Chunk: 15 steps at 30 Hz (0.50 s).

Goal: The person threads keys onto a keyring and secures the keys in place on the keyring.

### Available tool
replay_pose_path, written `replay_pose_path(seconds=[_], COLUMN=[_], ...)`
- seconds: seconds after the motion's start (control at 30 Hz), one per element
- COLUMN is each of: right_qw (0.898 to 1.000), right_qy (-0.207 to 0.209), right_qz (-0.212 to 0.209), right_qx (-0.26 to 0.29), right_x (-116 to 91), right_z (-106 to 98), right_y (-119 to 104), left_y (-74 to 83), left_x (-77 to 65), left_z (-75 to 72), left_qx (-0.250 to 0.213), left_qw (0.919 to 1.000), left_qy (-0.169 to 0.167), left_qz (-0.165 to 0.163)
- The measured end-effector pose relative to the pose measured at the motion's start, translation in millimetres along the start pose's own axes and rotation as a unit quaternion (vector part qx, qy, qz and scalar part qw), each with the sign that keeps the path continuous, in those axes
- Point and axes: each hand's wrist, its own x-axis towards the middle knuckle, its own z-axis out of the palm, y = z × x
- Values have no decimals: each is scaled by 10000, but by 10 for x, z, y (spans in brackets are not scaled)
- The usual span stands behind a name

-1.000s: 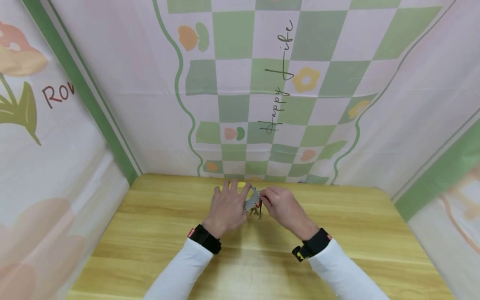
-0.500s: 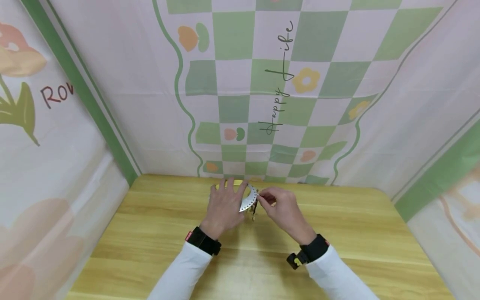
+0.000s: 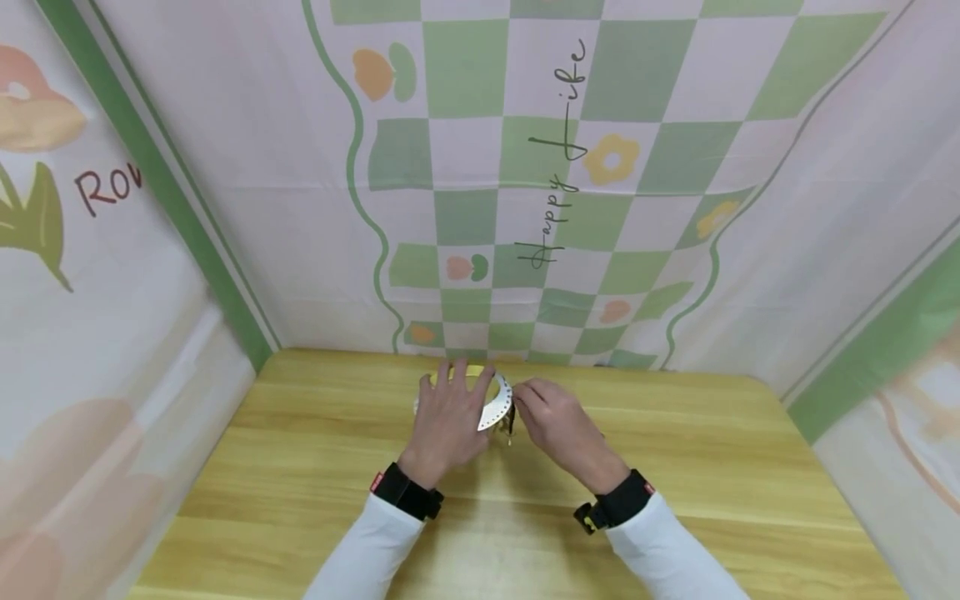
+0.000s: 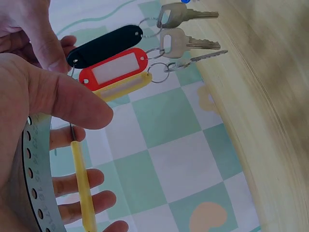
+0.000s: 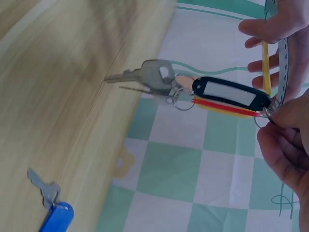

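My left hand holds a pale curved plate with a row of numbered holes, its thumb on one side and fingers behind. A thin wire with a yellow sleeve runs alongside the plate. My right hand pinches the wire and small rings at the ends of the key tags. Black, red and yellow tags hang together there, each bearing a silver key. How the wire ends meet is hidden by my right fingertips.
On the wooden table lies a key with a blue tag, beside the right hand. A patterned cloth with green checks hangs directly behind the table's far edge.
The curved plate has tilted, its face now brighter and wider in the head view. Both hands have shifted slightly left, with the right still at the tags.
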Motion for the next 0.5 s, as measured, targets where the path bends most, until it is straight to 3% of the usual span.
replay_pose_path(seconds=[0.13,0.23,0.37,0.43,0.5], right_qw=[9998,9955,9804,9774,9810], right_qy=[93,208,289,298,298], right_qz=[148,818,1759,1905,1782], right_qx=[106,434,844,864,701], right_x=[1,0,7,13,16], right_z=[3,5,6,11,21], right_y=[-12,-43,-87,-101,-107], left_y=[-3,-5,2,6,8], left_x=[-14,-17,-16,-17,-24], left_z=[-9,-23,-34,-34,-29], left_qx=[64,87,61,59,71], left_qw=[9999,9998,9996,9995,9994], left_qy=[96,168,249,283,321], left_qz=[-21,-64,-118,-129,-127])
